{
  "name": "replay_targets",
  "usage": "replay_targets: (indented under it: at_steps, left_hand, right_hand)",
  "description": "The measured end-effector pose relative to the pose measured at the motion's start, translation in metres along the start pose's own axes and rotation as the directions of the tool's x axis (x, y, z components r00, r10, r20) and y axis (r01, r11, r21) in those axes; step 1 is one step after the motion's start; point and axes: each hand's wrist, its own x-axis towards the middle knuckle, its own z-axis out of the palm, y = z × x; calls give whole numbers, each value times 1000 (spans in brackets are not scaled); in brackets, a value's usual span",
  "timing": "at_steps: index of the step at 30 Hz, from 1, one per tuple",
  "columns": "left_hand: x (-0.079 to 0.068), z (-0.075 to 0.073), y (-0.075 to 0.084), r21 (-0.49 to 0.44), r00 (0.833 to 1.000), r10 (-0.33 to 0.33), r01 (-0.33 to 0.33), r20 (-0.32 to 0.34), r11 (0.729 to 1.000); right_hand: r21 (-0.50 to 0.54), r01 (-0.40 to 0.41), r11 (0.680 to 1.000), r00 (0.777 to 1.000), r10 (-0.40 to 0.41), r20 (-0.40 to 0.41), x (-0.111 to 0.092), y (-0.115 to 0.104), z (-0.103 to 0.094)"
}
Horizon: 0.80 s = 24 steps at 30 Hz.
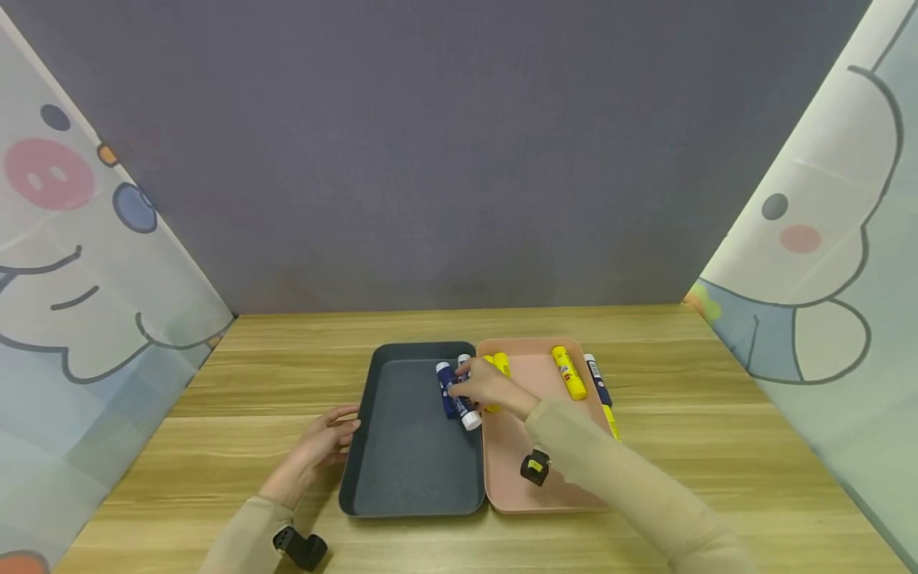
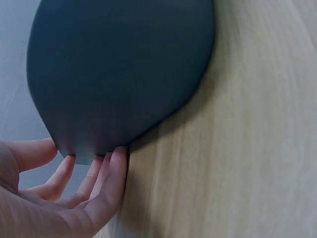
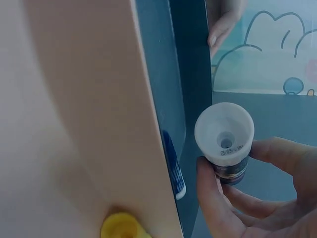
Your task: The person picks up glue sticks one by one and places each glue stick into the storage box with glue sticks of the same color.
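My right hand (image 1: 482,384) pinches a dark blue glue stick (image 1: 459,399) with a white end, tilted over the right side of the dark grey tray (image 1: 412,470). In the right wrist view the round white end (image 3: 225,131) of that stick faces the camera, between thumb and fingers. Other blue glue sticks (image 1: 464,361) lie in the tray, partly hidden under the held one. My left hand (image 1: 320,446) rests at the grey tray's left side. Its fingertips (image 2: 119,153) touch the outer wall, with the thumb by the rim.
A pink tray (image 1: 527,486) stands right beside the grey one, holding several yellow glue sticks (image 1: 569,372). Along its right outer side lie a blue glue stick (image 1: 598,381) and a yellow one (image 1: 611,421). A dark grey panel (image 1: 459,159) stands behind the wooden table (image 1: 301,343).
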Motion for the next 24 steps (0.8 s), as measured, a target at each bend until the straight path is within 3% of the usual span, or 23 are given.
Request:
replay_targets:
  at_steps: [7, 24]
  left_hand:
    - [-11, 2, 12, 34, 998, 17, -19, 62, 999]
    - [-13, 4, 15, 55, 999, 10, -12, 33, 998]
  right_hand:
    - [41, 0, 999, 999, -1, 45, 6, -8, 14]
    - [36, -13, 999, 997, 11, 77, 16, -18, 45]
